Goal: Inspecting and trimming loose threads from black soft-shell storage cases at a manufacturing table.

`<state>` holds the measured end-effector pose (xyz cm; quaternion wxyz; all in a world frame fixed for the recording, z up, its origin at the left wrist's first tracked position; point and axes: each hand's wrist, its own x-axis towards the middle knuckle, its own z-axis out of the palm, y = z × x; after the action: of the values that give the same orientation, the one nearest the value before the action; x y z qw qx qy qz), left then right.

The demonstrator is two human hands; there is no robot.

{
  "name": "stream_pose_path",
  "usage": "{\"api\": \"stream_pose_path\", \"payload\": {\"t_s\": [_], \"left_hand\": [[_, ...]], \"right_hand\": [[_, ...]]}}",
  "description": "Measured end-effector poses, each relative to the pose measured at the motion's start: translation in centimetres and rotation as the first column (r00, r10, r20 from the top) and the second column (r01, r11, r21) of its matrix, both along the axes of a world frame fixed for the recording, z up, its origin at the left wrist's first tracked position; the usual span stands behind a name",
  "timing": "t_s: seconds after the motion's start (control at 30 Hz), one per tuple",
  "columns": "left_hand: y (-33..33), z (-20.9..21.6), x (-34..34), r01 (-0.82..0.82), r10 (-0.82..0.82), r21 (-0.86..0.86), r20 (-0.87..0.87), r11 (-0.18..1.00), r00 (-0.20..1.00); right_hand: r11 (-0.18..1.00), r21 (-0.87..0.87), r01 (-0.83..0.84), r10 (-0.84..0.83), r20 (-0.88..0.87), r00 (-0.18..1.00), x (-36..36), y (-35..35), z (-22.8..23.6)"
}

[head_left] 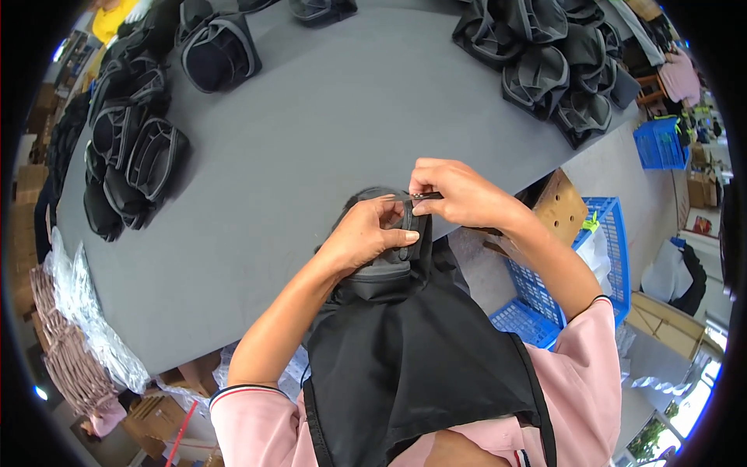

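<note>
At the near edge of the table, a black fabric bag (379,279) with grey trim lies right in front of me, against my black apron. My left hand (363,233) is closed on the bag, its thumb and fingers pinching a dark strip of its edge (408,226). Just beside those fingertips, my right hand (454,192) grips a small black-handled tool (427,196) with a thin tip. The tip meets the strip near my left fingers; its exact kind is too small to make out. Part of the bag is hidden under my left hand.
Similar black bags are piled on the grey table (257,194) at the far left (156,159) and far right (537,74). Blue plastic crates (611,249) stand on the floor to my right. Clear plastic wrap (97,311) hangs off the table's left edge.
</note>
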<state>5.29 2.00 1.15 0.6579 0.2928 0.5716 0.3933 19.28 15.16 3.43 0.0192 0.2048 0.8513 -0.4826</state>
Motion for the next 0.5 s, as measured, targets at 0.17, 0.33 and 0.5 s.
{"api": "stream_pose_path", "payload": {"t_s": [0.17,0.33,0.5], "left_hand": [[0.4,-0.9,0.2,-0.039,0.040,0.036,-0.022,0.999,0.999],[0.5,-1.4,-0.1,-0.109,0.110,-0.011,0.116,0.994,0.987],[0.5,-2.2,-0.4,-0.134,0.141,-0.056,0.149,0.989,0.979]], "right_hand": [[0.955,-0.262,0.139,-0.168,-0.090,0.982,1.5,-1.8,0.3],[0.766,-0.528,0.365,-0.477,-0.088,0.874,4.3,-5.0,0.1],[0.806,0.142,0.574,-0.534,-0.241,0.810,4.7,-6.6,-0.7]]}}
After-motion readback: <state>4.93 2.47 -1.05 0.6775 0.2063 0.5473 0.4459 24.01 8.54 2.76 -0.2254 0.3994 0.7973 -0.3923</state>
